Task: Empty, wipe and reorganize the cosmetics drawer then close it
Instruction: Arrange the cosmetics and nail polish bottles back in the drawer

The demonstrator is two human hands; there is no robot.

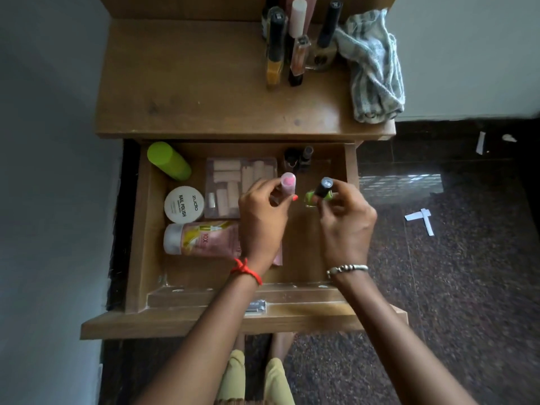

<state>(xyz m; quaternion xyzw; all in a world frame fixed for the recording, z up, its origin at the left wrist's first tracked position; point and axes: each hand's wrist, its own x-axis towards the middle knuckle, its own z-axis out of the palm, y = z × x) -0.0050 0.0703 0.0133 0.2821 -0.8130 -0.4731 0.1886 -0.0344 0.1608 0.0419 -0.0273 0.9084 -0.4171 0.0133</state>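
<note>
Pinched in my left hand (pixel 263 211) is a pink-capped tube (pixel 287 184); my right hand (pixel 346 217) grips a green polish bottle (pixel 320 192), both over the open drawer (pixel 146 229). Under and left of my fingers lie restocked items: lotion tube (pixel 201 239), remover tub (pixel 184 204), green can (pixel 169 161). Beyond them, more bottles (pixel 295 42) and the cloth (pixel 372 65) wait on top, so refilling looks partway, closing undone.

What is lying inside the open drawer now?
The drawer holds a green bottle, a white nail polish jar, a pink tube, a beige palette and two dark bottles. The hands cover the floor beneath them.
</note>
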